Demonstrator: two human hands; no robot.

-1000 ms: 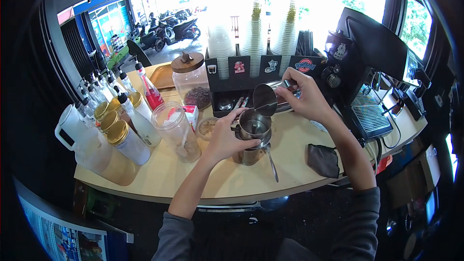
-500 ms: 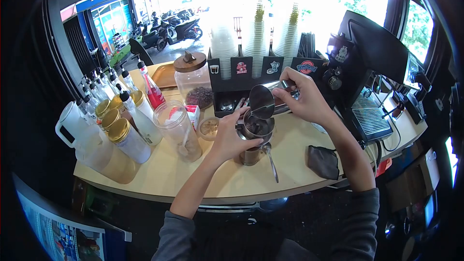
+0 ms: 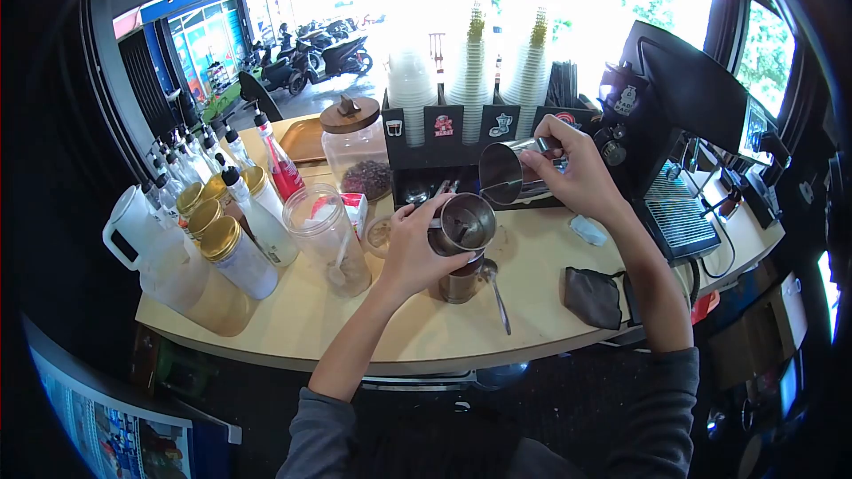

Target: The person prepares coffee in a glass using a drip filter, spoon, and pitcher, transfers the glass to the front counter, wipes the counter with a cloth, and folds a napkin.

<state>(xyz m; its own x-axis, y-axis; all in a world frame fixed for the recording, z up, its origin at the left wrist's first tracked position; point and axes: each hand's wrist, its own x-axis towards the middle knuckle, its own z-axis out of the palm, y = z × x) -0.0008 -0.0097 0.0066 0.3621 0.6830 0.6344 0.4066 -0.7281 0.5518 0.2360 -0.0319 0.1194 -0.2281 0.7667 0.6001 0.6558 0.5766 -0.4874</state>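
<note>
My left hand is wrapped round a metal cup, its mouth facing up towards me with a little dark content inside. To its upper right, my right hand grips a metal pitcher by the handle. The pitcher is tipped on its side, its open mouth pointing left, apart from the cup. Under the left hand's cup stands a metal canister on the counter. A metal spoon leans beside it, its handle towards me.
Left on the counter stand a clear open jar, gold-lidded jars, syrup bottles and a jug. Behind are a wooden-lidded jar and stacked cups. A dark cloth and espresso machine are right.
The pitcher has moved right, away from above the cup, and its mouth has turned further left. The cup has tilted so its inside shows more. My left hand has barely shifted.
</note>
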